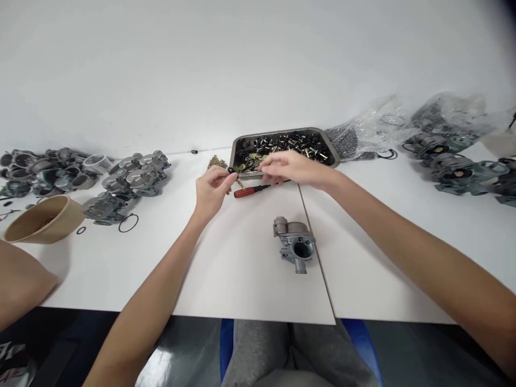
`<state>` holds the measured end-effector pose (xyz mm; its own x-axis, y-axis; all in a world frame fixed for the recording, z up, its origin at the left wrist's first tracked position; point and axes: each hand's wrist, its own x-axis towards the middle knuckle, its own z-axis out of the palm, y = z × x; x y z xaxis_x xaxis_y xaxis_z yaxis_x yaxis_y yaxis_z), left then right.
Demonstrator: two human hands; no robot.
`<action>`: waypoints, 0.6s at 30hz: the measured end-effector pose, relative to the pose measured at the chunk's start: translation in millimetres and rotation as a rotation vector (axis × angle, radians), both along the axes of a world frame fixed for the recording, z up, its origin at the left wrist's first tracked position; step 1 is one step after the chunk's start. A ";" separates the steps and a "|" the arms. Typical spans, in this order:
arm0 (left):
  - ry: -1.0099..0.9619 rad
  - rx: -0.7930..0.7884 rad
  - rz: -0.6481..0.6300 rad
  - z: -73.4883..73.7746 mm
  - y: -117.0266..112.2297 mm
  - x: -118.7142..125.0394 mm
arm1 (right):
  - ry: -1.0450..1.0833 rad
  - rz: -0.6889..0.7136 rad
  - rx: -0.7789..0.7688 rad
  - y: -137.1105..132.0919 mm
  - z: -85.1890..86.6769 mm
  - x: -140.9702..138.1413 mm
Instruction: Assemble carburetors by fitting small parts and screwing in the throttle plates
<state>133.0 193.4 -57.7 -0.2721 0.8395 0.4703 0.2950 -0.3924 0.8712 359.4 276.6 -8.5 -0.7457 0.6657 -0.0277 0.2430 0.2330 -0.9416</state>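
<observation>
Presently my left grip [212,191] is pinched closed on a small black-and-brass part [239,183], held just in front of the metal tray [278,133]. My right grip [292,167] is loosely curled by the tray's front rim; its fingers blur, so I can't tell whether they hold anything. I judge one part selected but not fitted: the carburetor [296,244] sits well apart on the desk [234,269], and plenty of loose fittings [290,142] remain trayed. White lettering [12,352] at lower left is cut off, unreadable; I see no brands.
</observation>
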 end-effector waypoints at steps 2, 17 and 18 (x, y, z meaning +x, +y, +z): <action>0.057 -0.110 -0.028 1.6 -2.3 4.6 | -0.018 0.011 -0.020 -22.0 -14.0 18.8; 0.602 -0.658 -0.270 18.2 -86.3 47.3 | 0.271 0.145 -0.311 -81.9 -46.9 37.1; 0.612 -0.668 -0.265 16.3 -88.6 48.3 | 0.289 0.134 -0.303 -82.2 -50.5 35.5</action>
